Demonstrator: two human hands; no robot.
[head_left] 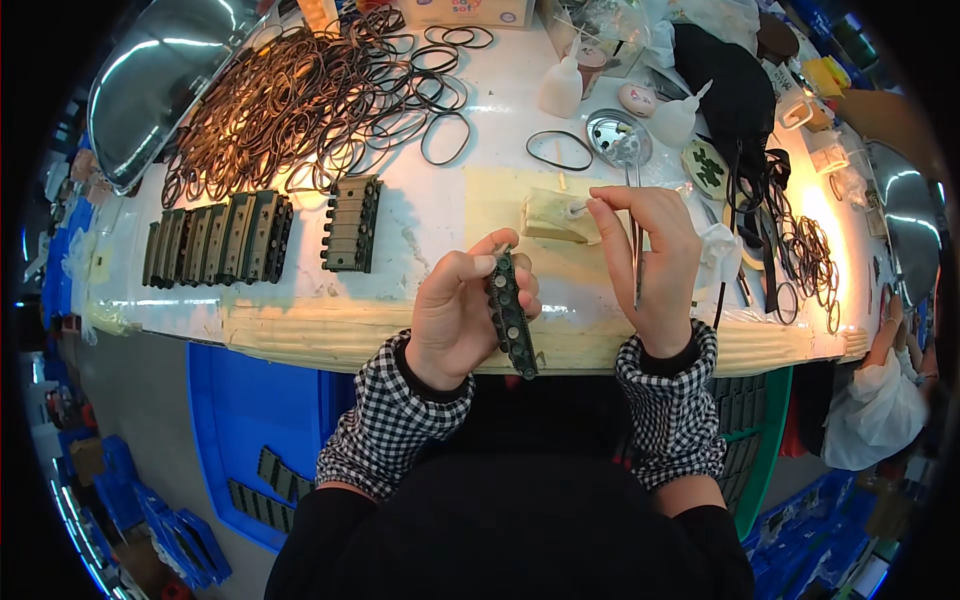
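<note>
My left hand (455, 310) grips a dark green toy tank hull piece (510, 310), stood on its narrow side with a row of small round wheels showing. My right hand (655, 250) has a pair of metal tweezers (637, 235) lying along its palm, tips down. Its thumb and forefinger pinch a small pale thing, too small to name, against the pale yellow block (550, 217) on the table. Left of my hands stands one green hull piece (352, 225), and farther left is a row of several more (225, 240).
Black rubber loops (300, 100) pile up at the far left, with a single loop (560, 150) behind the block. White squeeze bottles (562, 88) and a round metal dish (618, 135) stand at the back. A blue bin (205, 400) and a green bin (780, 400) sit below the table edge.
</note>
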